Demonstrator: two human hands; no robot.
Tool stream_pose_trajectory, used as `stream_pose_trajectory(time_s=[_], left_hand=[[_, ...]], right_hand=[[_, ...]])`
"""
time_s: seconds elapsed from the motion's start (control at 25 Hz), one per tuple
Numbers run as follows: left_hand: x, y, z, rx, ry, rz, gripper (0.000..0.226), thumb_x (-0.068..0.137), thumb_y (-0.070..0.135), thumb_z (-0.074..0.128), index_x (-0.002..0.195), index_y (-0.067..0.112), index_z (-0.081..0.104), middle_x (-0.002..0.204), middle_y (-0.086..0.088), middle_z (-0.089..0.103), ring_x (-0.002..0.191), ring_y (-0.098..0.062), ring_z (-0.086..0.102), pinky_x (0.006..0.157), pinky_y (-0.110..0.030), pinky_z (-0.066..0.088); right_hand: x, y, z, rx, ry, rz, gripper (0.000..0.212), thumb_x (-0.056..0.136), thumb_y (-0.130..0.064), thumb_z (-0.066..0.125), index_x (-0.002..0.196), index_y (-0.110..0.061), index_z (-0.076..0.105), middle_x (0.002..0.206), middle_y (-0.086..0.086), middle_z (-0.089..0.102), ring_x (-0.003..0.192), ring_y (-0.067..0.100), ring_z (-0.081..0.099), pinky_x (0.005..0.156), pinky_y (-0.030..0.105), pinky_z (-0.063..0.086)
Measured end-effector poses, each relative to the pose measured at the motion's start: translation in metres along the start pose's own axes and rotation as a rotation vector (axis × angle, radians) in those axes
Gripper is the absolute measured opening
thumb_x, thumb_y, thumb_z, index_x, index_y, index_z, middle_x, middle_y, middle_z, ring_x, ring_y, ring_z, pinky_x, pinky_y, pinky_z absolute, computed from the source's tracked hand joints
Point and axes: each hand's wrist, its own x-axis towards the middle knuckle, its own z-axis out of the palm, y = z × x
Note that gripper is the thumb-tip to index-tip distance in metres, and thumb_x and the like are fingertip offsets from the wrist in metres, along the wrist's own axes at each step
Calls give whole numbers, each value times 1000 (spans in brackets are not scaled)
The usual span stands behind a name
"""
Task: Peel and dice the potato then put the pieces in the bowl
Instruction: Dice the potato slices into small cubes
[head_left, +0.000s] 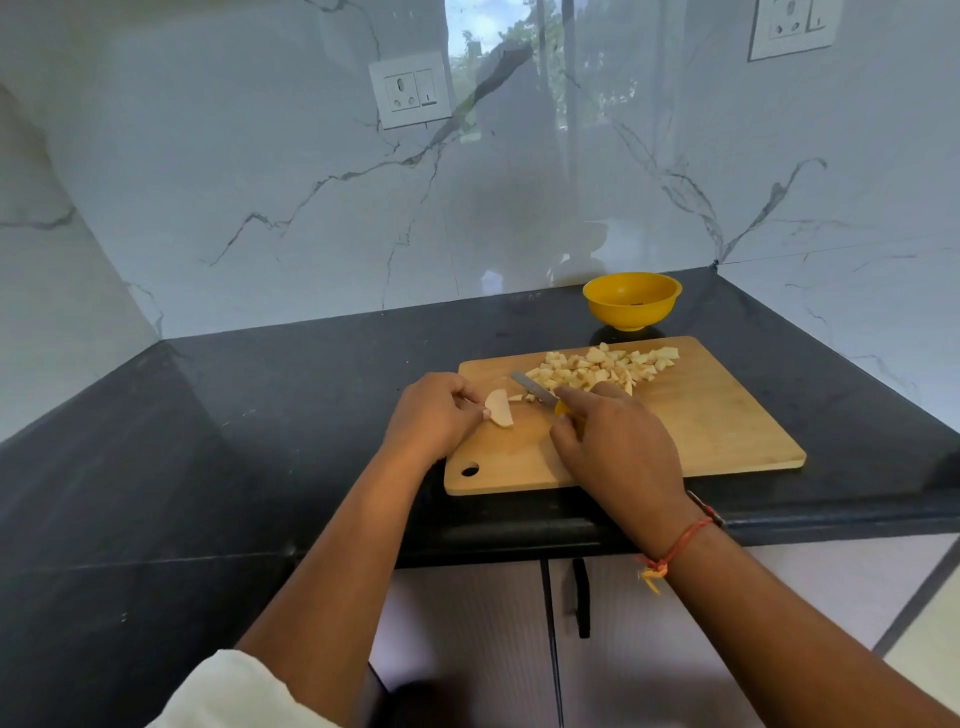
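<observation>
Wooden board (717, 415): the last potato wedge (500, 409) is pinched by the left hand (431, 415), the knife (532, 387) gripped by the right hand (618, 447). Fingertips could be nicked if the small wedge slips.

Two bare forearms, left arm with a white sleeve (234, 691) pushed up near the elbow, right wrist tied with an orange-red thread bracelet (675, 551) with a frayed yellow knot, a watch strap (707, 506) edge just beside it
</observation>
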Motion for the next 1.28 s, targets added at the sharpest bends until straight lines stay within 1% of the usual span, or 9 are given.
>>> stream_pose_trajectory(time_s=[0.08,0.2,0.28,0.52,0.76,0.84,1.04,1.16,1.28], left_hand=[[-1,-2,-3,-1,-56,48,27,88,33,74,114,27,71,109,12,66,102,-8,60,83,-25,46],[-1,-5,-1,29,-85,104,40,87,36,75,125,27,68,128,6,64,114,-13,58,99,-34,48],[1,-7,3,41,-91,132,42,87,36,75,126,24,68,132,5,64,115,-12,59,97,-28,45],[5,-6,6,22,-86,137,36,85,35,77,119,22,72,121,5,69,96,-3,58,86,-21,44],[7,-8,5,11,-95,143,32,85,32,78,114,20,74,121,5,70,109,-7,61,91,-22,43],[8,-10,6,-15,-82,138,32,84,31,79,113,20,75,120,5,71,112,-9,62,95,-24,44],[9,-12,10,-86,-48,110,30,80,28,83,108,19,77,112,6,73,103,-6,63,94,-26,49],[9,-11,9,-106,-46,118,27,80,26,83,105,18,77,109,4,74,102,-7,63,92,-26,49],[9,-10,9,-98,-44,123,27,79,26,83,104,17,78,109,3,74,103,-9,64,93,-26,49]], right_hand=[[3,-7,-1,-18,-23,-23,33,95,-34,54,127,-32,66,95,-7,58,76,7,53,63,24,49],[11,-18,1,-63,-62,-50,31,96,-33,53,124,-31,68,96,-7,55,78,7,48,61,22,39],[15,-23,2,-100,-81,-63,29,97,-34,52,120,-29,69,93,-7,50,79,7,47,61,22,36],[23,-25,6,-136,-119,-98,29,97,-32,53,118,-24,71,97,-2,59,80,9,53,67,22,46],[29,-34,8,-196,-177,-112,27,97,-27,54,117,-19,71,101,1,63,82,11,56,71,21,49],[29,-37,9,-200,-195,-104,26,96,-25,54,115,-18,71,99,1,64,80,10,54,68,21,46],[27,-47,-1,-212,-230,-101,28,97,-25,55,120,-18,68,101,2,67,85,12,57,70,23,46],[23,-52,-11,-222,-270,-95,26,96,-26,56,117,-17,68,88,0,59,79,11,49,68,23,42],[16,-56,-21,-218,-297,-92,26,95,-25,55,117,-17,68,87,-1,55,79,11,48,68,24,41]])
